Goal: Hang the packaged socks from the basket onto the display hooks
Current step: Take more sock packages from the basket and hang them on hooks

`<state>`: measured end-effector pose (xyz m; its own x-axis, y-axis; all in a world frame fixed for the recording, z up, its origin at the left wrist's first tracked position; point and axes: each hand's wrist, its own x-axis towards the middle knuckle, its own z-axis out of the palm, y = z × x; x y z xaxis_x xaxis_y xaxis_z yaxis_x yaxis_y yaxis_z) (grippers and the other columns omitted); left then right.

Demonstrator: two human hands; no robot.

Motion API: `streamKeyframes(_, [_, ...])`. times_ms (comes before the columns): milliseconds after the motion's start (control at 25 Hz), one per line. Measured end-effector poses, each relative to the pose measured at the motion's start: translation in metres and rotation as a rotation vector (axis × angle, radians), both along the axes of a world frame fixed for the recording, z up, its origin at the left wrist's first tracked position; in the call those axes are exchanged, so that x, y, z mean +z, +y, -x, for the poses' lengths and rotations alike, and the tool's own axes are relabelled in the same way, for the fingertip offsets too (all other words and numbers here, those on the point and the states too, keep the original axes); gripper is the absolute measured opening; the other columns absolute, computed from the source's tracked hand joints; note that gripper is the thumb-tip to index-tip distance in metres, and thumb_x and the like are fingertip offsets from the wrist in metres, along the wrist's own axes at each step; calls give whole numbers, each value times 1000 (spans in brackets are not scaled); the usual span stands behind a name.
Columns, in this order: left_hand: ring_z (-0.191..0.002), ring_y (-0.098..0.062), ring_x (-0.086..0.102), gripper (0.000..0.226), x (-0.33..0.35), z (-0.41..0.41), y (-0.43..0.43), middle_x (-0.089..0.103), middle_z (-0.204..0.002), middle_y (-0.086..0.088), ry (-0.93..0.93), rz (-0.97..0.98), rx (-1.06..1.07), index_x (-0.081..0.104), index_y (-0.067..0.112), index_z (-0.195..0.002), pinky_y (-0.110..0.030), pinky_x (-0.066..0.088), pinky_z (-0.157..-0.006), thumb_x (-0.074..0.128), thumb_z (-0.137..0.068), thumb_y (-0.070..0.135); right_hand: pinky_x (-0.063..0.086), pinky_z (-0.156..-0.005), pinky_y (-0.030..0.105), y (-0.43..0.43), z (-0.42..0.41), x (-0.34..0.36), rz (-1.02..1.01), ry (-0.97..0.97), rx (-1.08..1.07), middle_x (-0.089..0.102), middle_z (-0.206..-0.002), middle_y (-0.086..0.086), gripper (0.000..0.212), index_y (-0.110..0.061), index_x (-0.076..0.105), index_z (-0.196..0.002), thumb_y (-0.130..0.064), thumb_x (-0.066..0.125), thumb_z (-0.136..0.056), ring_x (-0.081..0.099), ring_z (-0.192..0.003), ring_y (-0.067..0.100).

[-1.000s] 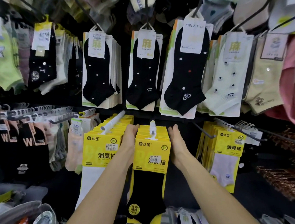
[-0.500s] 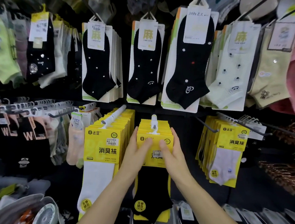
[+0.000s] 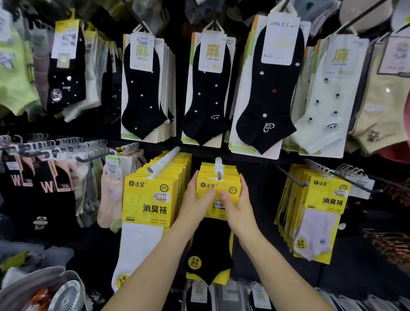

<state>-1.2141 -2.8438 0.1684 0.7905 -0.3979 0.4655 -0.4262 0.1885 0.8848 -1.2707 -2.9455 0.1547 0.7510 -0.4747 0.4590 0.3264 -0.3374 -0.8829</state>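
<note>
Both hands' grip [image 3: 216, 200] apparently closed around yellow sock pack [image 3: 217, 187] on hook [image 3: 219, 167].

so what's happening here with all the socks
A person is stocking a sock display. Both hands, the left hand and the right hand, grip the stack of yellow packs of black socks hanging on the centre hook, thumbs pressed on the front card. A fuller row of matching yellow packs with white socks hangs on the next hook to the left.
</note>
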Motion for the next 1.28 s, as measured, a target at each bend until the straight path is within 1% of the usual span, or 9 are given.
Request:
streamKeyframes(280, [-119, -12, 48, 36, -44, 21, 12, 54, -123, 6, 48, -81, 97, 45, 20, -127, -22, 36, -94, 52, -92, 14, 31, -106, 24, 9, 20, -38, 6, 175, 4, 36, -148, -1, 68, -19, 10, -150, -19, 50, -95, 37, -130, 8])
streamKeyframes(360, [-128, -5, 37, 54, -63, 42, 26, 40, -142, 6, 65, -129, 121, 31, 20, -142, -17, 29, -103, 52, -93, 19, 22, -110, 24, 5, 45, -54, -38, 238, 20, 21, -154, -1, 74, -19, 6, -150, -25, 53, -94, 23, -138, 8])
streamKeyframes(520, [-116, 31, 21, 69, -163, 116, 71, 18, -146, 25, 114, -276, 106, 12, 25, -149, 9, 18, -86, 52, -93, 31, 26, -113, 31, 5, 139, -154, -56, 468, 87, 19, -155, 1, 70, -19, 14, -149, -23, 54, -92, 19, -143, 14])
streamKeyframes(680, [-111, 17, 39, 62, -272, 193, 110, 30, -148, 4, 397, -513, 39, 21, 16, -148, 0, 31, -80, 52, -94, 22, 34, -109, 38, 8, 240, -260, -159, 844, -19, 31, -151, 7, 58, -11, 29, -145, -21, 54, -93, 32, -139, 23])
streamKeyframes(800, [-132, -11, 34, 56, -323, 235, 122, 30, -151, -6, 488, -668, 19, 29, 8, -145, -10, 26, -89, 52, -94, 14, 36, -105, 35, 8, 284, -312, -100, 1069, -52, 37, -148, 10, 54, -6, 37, -140, -26, 55, -93, 37, -135, 25])
streamKeyframes(920, [-119, -13, 43, 50, -346, 250, 126, 38, -145, -10, 533, -706, 32, 35, 7, -140, -10, 31, -78, 52, -93, 9, 40, -97, 33, 6, 310, -334, 21, 1244, -69, 43, -142, 11, 50, -7, 45, -135, -33, 54, -93, 44, -128, 26])
streamKeyframes(1040, [-131, -25, 40, 44, -358, 244, 130, 40, -145, -11, 572, -719, 210, 41, 7, -136, -23, 35, -94, 49, -93, 4, 43, -96, 33, 28, 320, -347, 80, 1276, -54, 52, -135, 11, 45, -9, 51, -130, -33, 55, -92, 52, -120, 25])
streamKeyframes(1200, [-110, -23, 54, 33, -375, 256, 143, 54, -132, -9, 827, -678, 290, 51, 16, -120, -31, 43, -90, 51, -90, 3, 45, -91, 30, 90, 303, -369, -73, 1230, 111, 48, -139, 9, 65, -13, 31, -143, -29, 63, -88, 51, -121, 23])
streamKeyframes(1280, [-112, -24, 54, 49, -387, 261, 152, 56, -129, -7, 914, -695, 199, 48, 15, -128, -36, 45, -95, 62, -83, 3, 43, -97, 34, 109, 284, -380, -179, 1197, 147, 33, -149, 8, 80, -13, 15, -148, -26, 64, -87, 42, -131, 26])
